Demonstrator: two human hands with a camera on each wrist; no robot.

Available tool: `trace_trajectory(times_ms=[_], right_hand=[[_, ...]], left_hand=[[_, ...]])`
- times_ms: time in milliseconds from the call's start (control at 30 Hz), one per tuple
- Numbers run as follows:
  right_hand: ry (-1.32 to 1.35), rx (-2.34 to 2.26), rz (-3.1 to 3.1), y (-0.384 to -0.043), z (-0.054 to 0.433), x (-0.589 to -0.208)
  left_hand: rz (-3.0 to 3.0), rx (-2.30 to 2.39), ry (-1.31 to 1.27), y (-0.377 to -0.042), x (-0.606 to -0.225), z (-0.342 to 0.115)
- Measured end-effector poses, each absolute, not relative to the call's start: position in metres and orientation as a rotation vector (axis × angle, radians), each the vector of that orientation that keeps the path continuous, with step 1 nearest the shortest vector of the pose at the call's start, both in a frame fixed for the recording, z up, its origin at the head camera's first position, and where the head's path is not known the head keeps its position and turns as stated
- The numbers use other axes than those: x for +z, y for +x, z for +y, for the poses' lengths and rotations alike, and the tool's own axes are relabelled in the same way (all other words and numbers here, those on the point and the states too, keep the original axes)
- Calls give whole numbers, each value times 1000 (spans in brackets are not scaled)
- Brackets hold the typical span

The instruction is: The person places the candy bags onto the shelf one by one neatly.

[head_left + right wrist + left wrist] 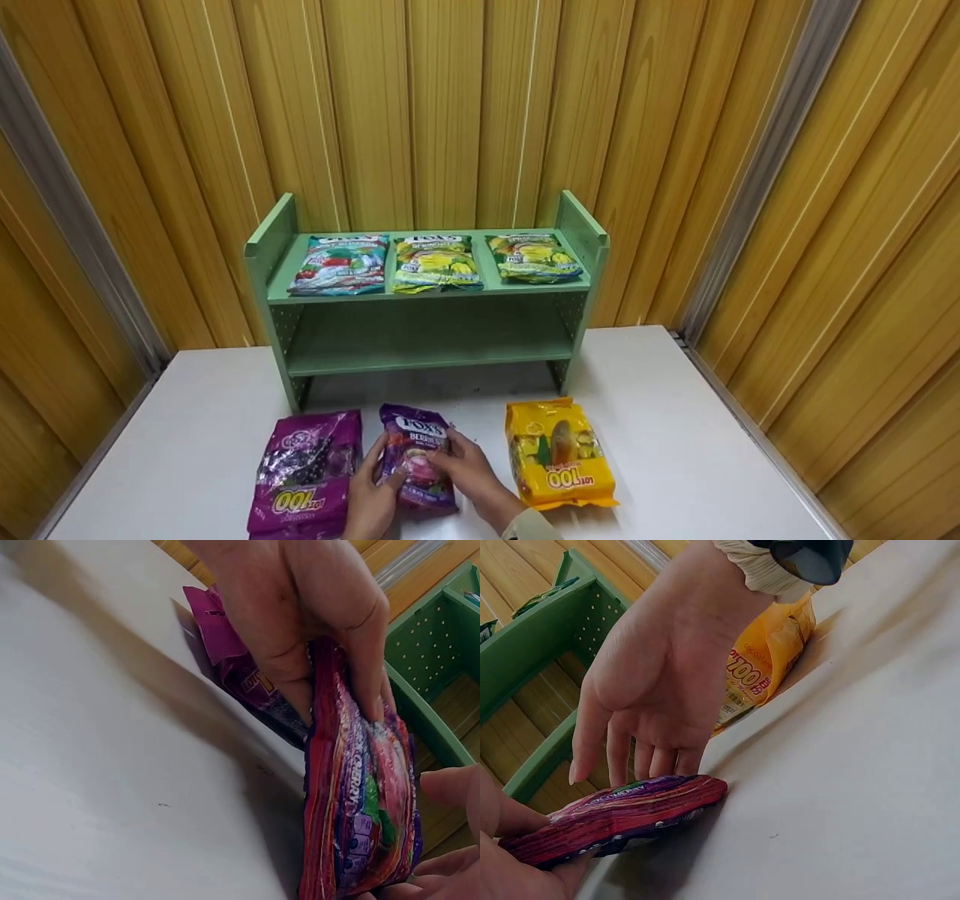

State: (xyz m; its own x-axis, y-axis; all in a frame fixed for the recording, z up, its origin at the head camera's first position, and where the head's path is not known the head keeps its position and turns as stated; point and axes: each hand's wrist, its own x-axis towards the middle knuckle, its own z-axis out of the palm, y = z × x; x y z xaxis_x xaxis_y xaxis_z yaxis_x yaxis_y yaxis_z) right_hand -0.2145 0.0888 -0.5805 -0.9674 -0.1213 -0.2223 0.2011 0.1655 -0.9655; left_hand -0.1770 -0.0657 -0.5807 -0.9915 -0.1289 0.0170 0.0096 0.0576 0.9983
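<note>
A purple Fox's Berries candy bag (416,439) is held tilted above the table front. My left hand (371,499) grips its left side, thumb on the printed face and fingers behind, as the right wrist view shows. Along the bag's right side is my right hand (472,472). In the left wrist view the right hand (660,690) has straight fingers that reach behind the bag (630,814), while its thumb stands off. A larger purple LOT 100 bag (307,469) lies left of the hands. To their right lies a yellow LOT 100 bag (559,457).
Behind the hands stands a green two-tier shelf (431,367). Its upper board carries a teal-and-red candy bag (341,266) at left and two yellow-green bags, one central (437,264) and one right (532,259). Wood-patterned walls (442,112) enclose the white table (690,435).
</note>
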Motion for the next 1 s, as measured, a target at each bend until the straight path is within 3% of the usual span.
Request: trace_trajectory(times_ms=[467,1000], right_hand=[[132,-2082,2026,-208,93,-583],[-3,-2276,1979,-190,100,-538]], left_hand=[[-2092,-2198,140,-167,-558,-63],[-1895,-2380,64,-169,-537,-71]])
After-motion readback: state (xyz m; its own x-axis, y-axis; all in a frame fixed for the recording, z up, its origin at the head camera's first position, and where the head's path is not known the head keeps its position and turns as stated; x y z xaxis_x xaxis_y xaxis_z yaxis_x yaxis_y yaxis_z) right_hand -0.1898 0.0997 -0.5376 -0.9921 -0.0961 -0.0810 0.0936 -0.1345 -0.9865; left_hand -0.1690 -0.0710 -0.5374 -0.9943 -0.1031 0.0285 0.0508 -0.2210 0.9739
